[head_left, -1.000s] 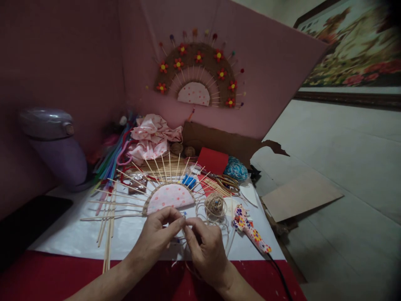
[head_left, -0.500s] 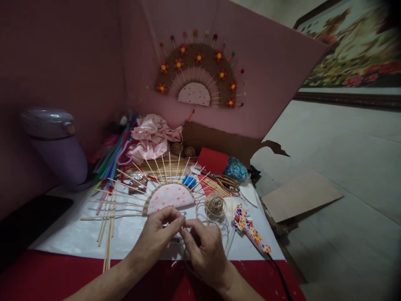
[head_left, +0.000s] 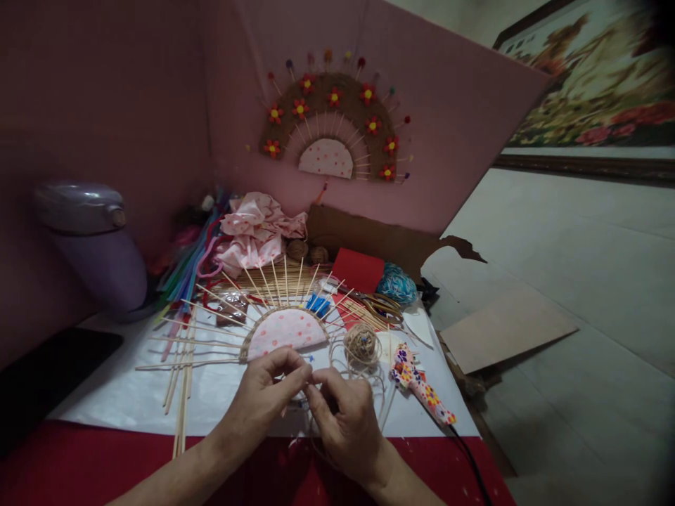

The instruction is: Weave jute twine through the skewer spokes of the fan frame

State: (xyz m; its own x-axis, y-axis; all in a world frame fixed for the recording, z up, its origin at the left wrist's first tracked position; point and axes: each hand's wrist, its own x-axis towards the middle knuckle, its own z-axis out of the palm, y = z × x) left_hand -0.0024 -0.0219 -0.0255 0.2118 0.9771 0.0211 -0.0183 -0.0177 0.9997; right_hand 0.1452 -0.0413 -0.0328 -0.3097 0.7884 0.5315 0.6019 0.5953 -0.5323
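My left hand (head_left: pixel 271 386) and my right hand (head_left: pixel 345 414) meet at the fingertips over the front of the white sheet, both closed in a pinch. Loose twine (head_left: pixel 380 383) runs from the twine ball (head_left: pixel 361 344) down to my right hand, and a strand hangs below it. The pinched end between the fingertips is mostly hidden. Just beyond my left hand lies a half-round piece covered in dotted pink fabric (head_left: pixel 287 332), its curved edge bound in twine. Thin wooden sticks (head_left: pixel 264 286) fan out from that edge.
Right of the ball lies a flower-patterned glue gun (head_left: pixel 422 386) with a black cord. Scissors (head_left: pixel 382 307), blue yarn (head_left: pixel 396 283) and crumpled pink fabric (head_left: pixel 258 228) lie behind. A purple bottle (head_left: pixel 98 246) stands left. A finished-looking fan decoration (head_left: pixel 332 126) hangs on the pink board.
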